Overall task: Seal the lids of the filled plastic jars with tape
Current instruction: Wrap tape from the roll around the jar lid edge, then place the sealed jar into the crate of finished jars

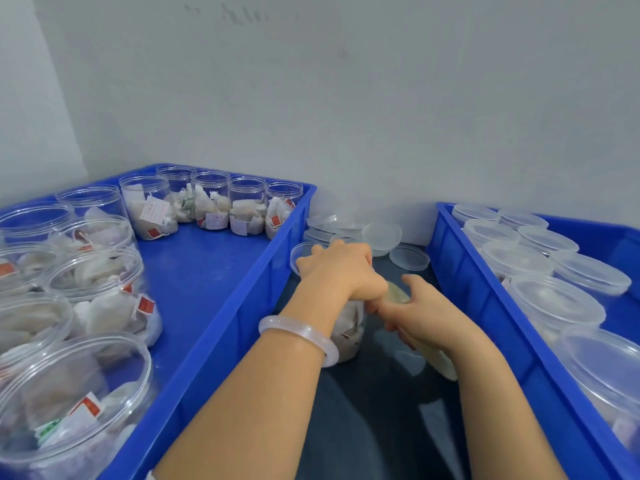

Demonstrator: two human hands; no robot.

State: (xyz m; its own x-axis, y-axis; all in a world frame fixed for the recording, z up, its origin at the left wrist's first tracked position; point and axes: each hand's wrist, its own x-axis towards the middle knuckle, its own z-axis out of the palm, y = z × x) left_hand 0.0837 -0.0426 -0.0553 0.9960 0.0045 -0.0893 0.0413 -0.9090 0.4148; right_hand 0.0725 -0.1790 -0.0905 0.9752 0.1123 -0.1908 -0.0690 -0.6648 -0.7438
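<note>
Jar (349,327) partly behind hands (341,268), blue crates (242,306) flanking, loose lids (409,258) behind.

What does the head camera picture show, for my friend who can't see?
A left hand grips the top of a filled jar while the right hand holds a yellowish tape roll beside it, between two blue trays.

In the left crate (221,327) open filled jars (93,296) are standing; lidded jars (554,303) are sitting in the right crate (485,306). Between them a jar (349,327) is standing, tape roll (398,293) at its right, loose lids (381,233) lying behind.
</note>
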